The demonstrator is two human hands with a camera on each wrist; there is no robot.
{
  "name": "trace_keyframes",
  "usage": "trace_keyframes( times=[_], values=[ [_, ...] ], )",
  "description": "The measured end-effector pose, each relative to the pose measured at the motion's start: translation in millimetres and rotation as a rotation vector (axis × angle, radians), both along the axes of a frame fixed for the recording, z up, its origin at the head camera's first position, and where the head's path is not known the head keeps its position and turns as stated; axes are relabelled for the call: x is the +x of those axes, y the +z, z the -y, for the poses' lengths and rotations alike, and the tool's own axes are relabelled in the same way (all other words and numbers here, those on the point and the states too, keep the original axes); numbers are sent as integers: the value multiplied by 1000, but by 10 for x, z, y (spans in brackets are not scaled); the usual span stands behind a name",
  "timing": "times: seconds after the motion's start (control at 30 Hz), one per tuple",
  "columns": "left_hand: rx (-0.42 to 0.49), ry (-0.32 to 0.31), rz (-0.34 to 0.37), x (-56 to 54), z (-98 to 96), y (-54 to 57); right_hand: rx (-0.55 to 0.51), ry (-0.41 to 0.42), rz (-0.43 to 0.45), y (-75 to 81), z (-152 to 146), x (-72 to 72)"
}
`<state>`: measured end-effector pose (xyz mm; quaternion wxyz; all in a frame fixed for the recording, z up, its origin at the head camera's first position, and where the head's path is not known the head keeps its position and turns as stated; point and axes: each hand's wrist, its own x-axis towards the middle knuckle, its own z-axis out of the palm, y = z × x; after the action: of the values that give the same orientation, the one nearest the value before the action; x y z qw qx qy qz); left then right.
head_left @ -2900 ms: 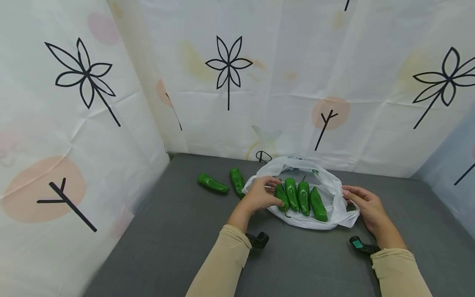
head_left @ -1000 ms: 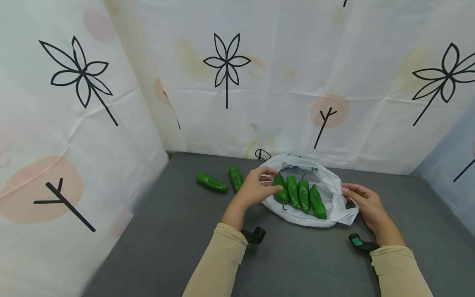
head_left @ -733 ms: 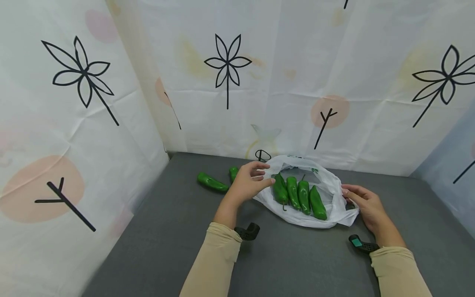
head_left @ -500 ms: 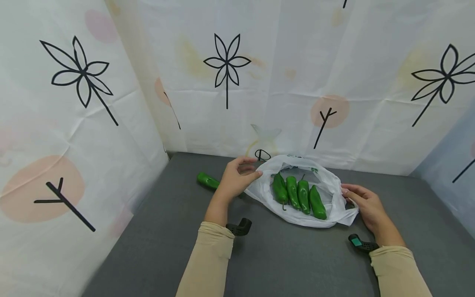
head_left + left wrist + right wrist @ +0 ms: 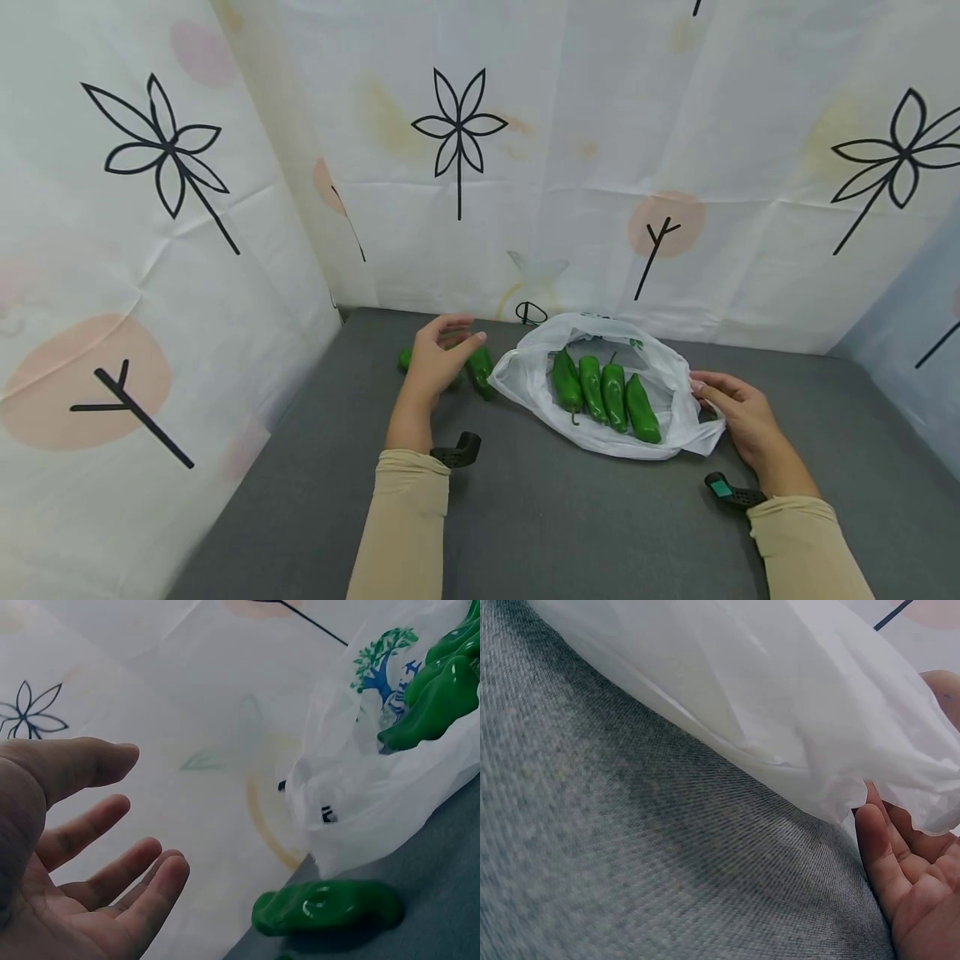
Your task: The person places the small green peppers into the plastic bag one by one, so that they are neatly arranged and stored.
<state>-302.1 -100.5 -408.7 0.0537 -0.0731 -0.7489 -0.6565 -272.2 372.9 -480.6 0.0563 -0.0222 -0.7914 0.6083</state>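
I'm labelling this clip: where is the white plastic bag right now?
In the head view, the white plastic bag lies right of centre on the gray table, between a loose green pepper at left and the right hand at its right edge.

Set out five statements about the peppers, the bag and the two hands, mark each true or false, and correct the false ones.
1. Four green peppers lie inside the white plastic bag. True.
2. The left hand grips a pepper. False: the left hand holds nothing, as the left wrist view shows.
3. The right hand holds the bag at its right side. True.
4. The bag is tied shut. False: its mouth is open, leaving the peppers within in view.
5. Every pepper is in the bag. False: two loose peppers lie on the gray table to its left, one partly hidden by the left hand.
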Motion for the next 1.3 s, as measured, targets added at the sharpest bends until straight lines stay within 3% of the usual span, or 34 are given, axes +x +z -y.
trace_keyframes(
  times=[0.27,0.97,1.17,1.3],
  values=[
    [32,92,-9,4,206,-41,0,-4,1,13,8,2],
    [10,232,49,-24,518,-197,-3,2,4,-9,-1,-6],
    [-7,285,102,0,576,-231,-20,5,-2,0,4,5],
    [-65,316,148,6,603,-246,-64,8,-13,14,9,16]
  ],
)
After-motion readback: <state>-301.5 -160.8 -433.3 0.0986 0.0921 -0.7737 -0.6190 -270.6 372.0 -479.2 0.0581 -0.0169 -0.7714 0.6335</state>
